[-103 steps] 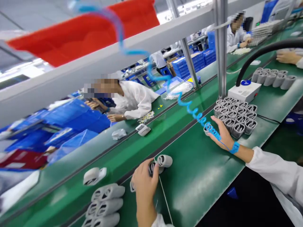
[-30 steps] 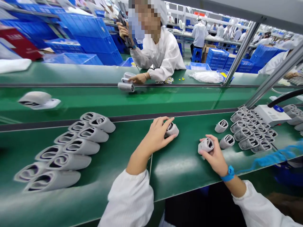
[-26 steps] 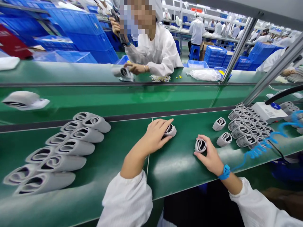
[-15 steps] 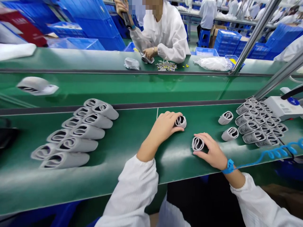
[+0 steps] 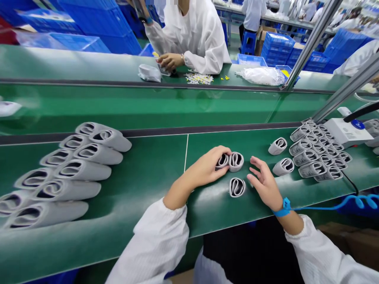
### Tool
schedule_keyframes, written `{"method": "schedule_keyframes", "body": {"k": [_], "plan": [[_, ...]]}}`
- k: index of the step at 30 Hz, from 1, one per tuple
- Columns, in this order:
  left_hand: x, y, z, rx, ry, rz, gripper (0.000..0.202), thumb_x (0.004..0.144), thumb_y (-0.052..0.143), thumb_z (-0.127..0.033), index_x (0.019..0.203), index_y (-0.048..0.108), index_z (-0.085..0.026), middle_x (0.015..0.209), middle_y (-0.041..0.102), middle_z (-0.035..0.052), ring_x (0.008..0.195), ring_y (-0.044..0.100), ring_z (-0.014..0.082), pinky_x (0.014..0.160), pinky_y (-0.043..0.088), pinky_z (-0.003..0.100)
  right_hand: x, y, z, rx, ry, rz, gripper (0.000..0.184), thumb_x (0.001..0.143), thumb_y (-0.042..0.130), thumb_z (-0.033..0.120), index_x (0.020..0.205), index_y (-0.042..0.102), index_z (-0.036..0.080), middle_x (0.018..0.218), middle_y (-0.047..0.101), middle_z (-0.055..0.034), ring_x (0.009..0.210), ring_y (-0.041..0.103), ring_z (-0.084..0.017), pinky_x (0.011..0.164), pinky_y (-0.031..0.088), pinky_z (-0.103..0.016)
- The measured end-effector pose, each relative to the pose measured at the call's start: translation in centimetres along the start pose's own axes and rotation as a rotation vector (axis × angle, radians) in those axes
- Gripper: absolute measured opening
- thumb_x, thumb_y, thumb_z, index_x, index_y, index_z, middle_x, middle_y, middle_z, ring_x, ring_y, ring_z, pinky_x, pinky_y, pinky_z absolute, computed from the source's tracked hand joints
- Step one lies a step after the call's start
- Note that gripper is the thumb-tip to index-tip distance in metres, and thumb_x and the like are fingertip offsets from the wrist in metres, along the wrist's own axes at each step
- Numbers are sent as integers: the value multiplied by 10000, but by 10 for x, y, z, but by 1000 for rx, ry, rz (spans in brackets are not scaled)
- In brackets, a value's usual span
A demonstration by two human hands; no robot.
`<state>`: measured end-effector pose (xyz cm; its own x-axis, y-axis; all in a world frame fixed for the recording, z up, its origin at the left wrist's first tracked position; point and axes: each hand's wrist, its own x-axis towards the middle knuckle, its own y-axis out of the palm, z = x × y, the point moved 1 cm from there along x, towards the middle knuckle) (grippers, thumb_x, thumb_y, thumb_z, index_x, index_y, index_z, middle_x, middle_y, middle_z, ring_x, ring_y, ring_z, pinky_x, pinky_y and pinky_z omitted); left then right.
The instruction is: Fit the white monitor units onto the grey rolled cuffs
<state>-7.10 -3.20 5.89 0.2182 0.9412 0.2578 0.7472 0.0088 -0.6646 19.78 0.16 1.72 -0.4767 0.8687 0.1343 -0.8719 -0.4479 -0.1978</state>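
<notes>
My left hand [image 5: 207, 170] is curled over two small grey sleeve parts [image 5: 231, 161] standing side by side on the green bench [image 5: 148, 177]. A third grey sleeve part [image 5: 237, 186] stands just in front of them. My right hand [image 5: 265, 183] hovers beside that third part with fingers spread and nothing in it; a blue wrist strap [image 5: 284, 207] with a coiled cord [image 5: 349, 202] is on that wrist.
A long stack of grey sleeves [image 5: 68, 165] lies at the left. Two loose sleeves [image 5: 281, 156] and a packed block of them [image 5: 318, 152] sit right, beside a white box [image 5: 348, 132]. A person in white [image 5: 189, 35] works across the conveyor [image 5: 133, 108].
My right hand has set its sleeve down near the left hand's pair and opened. The left hand has gathered two sleeves together. The view tilted down slightly.
</notes>
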Motion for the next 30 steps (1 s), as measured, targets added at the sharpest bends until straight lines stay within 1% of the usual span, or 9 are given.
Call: {"method": "schedule_keyframes", "body": {"k": [2, 5, 9, 13, 15, 20, 24, 27, 30], "plan": [[2, 10, -7, -73, 12, 19, 269, 1000, 689, -222, 1255, 609, -237, 1208, 719, 71, 1061, 701, 241, 945, 570, 395, 1, 2, -2, -19, -23, 33, 715, 1050, 744, 454, 1691, 451, 335, 1757, 429, -113, 1627, 447, -317, 1297, 491, -516], [5, 24, -16, -177, 83, 31, 199, 1024, 690, -250, 1219, 651, -241, 1232, 743, 77, 1136, 706, 250, 1023, 563, 419, 2, 2, 0, -114, -22, 86, 778, 992, 818, 437, 1675, 470, 303, 1711, 514, -121, 1574, 520, -331, 1319, 457, -523], [8, 27, -18, -238, 96, 52, 191, 1037, 702, -298, 1218, 722, -242, 1258, 766, 100, 1202, 717, 268, 1090, 565, 453, 4, 2, 8, -223, -3, 29, 584, 948, 846, 433, 1454, 618, 251, 1436, 705, -120, 1322, 688, -329, 1189, 552, -499], [13, 21, -12, -231, 99, 115, 251, 1028, 693, -318, 1255, 782, -259, 1263, 770, 120, 1191, 731, 284, 1050, 593, 464, 6, 5, 10, -169, 7, 31, 511, 960, 822, 434, 1385, 613, 241, 1328, 724, -109, 1213, 709, -303, 1133, 572, -475], [14, 14, -2, -178, 92, 86, 273, 1034, 673, -324, 1273, 790, -262, 1271, 761, 120, 1184, 730, 274, 1049, 593, 451, 8, 4, 6, -55, 39, 13, 525, 955, 818, 455, 1380, 596, 241, 1313, 721, -106, 1220, 710, -298, 1144, 574, -477], [-2, -27, 50, 150, -131, -242, 367, 1022, 639, -341, 1350, 747, -218, 1333, 703, 130, 1281, 676, 278, 1167, 534, 467, 12, -4, -7, 222, 132, -52, 543, 935, 817, 498, 1342, 572, 234, 1314, 719, -117, 1255, 712, -302, 1182, 560, -504], [-26, -63, 90, 390, -417, -555, 461, 998, 670, -353, 1407, 700, -143, 1395, 604, 193, 1342, 629, 324, 1229, 489, 528, 7, -2, -4, 190, 132, 4, 570, 893, 849, 463, 1351, 592, 241, 1311, 726, -99, 1246, 719, -303, 1156, 572, -493], [-38, -73, 95, 493, -557, -746, 643, 968, 729, -387, 1512, 568, -84, 1478, 523, 255, 1442, 562, 373, 1264, 444, 591, 2, 0, 2, 48, 114, 78, 522, 886, 850, 423, 1329, 646, 239, 1259, 759, -76, 1194, 729, -308, 1106, 580, -485], [-47, -66, 69, 612, -522, -917, 663, 1050, 622, -422, 1594, 414, -104, 1568, 460, 287, 1558, 443, 409, 1297, 360, 672, -3, 1, 7, 34, 90, 104, 484, 883, 844, 396, 1308, 685, 229, 1225, 778, -65, 1163, 734, -306, 1067, 585, -463]]}}
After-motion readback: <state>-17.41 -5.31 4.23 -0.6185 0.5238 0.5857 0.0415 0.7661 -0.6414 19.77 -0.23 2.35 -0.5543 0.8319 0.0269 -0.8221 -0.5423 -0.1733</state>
